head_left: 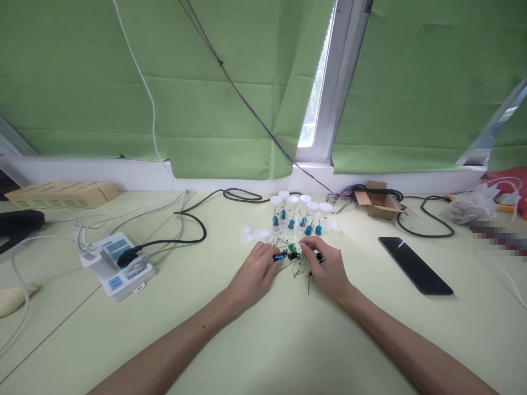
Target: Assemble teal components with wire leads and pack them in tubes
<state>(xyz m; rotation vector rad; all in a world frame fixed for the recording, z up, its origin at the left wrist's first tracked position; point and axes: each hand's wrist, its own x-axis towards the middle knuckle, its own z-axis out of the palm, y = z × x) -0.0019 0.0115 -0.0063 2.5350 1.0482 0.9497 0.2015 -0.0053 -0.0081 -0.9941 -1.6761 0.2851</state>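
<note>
My left hand [254, 270] is closed on a small blue-and-black cylinder [280, 256] that pokes out past the fingertips. Opposite it, my right hand [327, 269] makes a pinch over the small parts; what sits between its fingers is too small to tell. Between the hands lie a green part [292, 247], a black part [292, 255] and several thin metal pins. A thin dark rod [308, 284] shows just below my right hand. Just beyond stand several clear vials [291, 216] with white caps, each with a blue piece and thin metal rod inside.
Loose white caps [247, 236] lie left of the vials. A power strip [119, 266] with plugs and cables is at left. On the right are a black phone [415, 266] and an open cardboard box [379, 206]. A black cable [206, 233] runs along the back.
</note>
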